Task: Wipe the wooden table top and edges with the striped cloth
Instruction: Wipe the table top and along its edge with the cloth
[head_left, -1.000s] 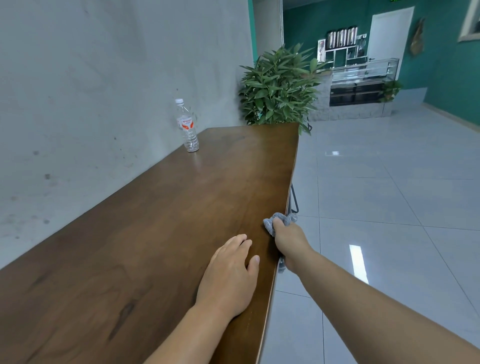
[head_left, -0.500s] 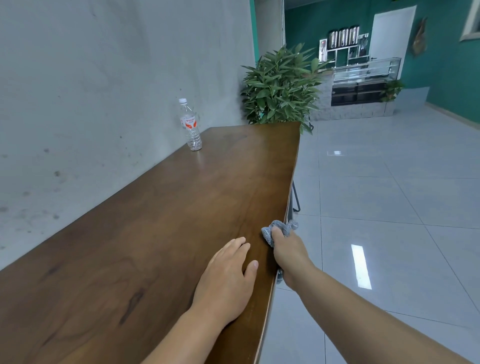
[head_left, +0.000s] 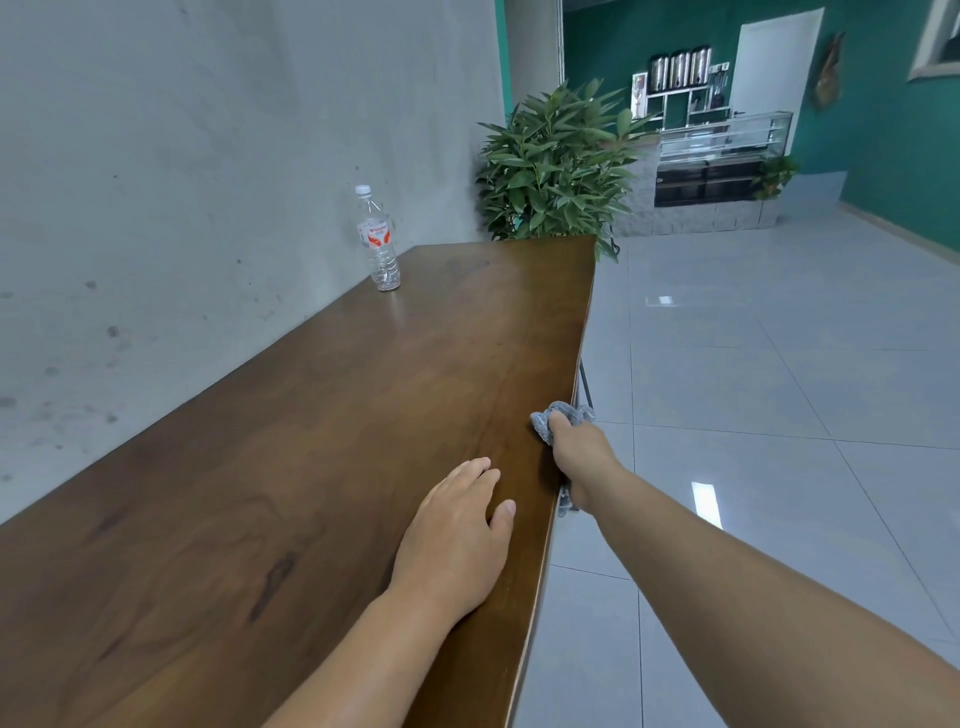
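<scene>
Lower centre of frame: left hand (head_left: 457, 540) flat on wooden table (head_left: 322, 467), fingers straight and close together, thumb out toward the rt edge, palm down, holding nothing. Looks like a brace while the other hand works. Forearm comes in from bottom centre.

Just beyond, centre-right: right hand (head_left: 579, 457) curled round striped cloth (head_left: 558, 418), bunched grey wad gripped over the table's rt edge, thumb on top, other fingers hidden below the edge. A tail of cloth hangs under the wrist by the edge. Arm runs long from lower rt corner, nearly straight.

Change vs a sec ago: cloth hand a bit further along the edge, away from the body, more gap to the left hand; left hand about where it was. Means edge wipe underway, moving toward the far end; prob a good stretch of edge left ahead, up to the far corner. Can't tell how much of the top is done: no visible wet streak.

Further, upper-centre left: water bottle (head_left: 378, 239) upright on the table near grey wall (head_left: 182, 182), well apart from both hands; would need lifting if that patch gets wiped.

Farthest, upper centre: plant (head_left: 556, 166) past the table's far end, then counter (head_left: 722, 156) against green wall, tiled floor (head_left: 779, 389) at rt.
</scene>
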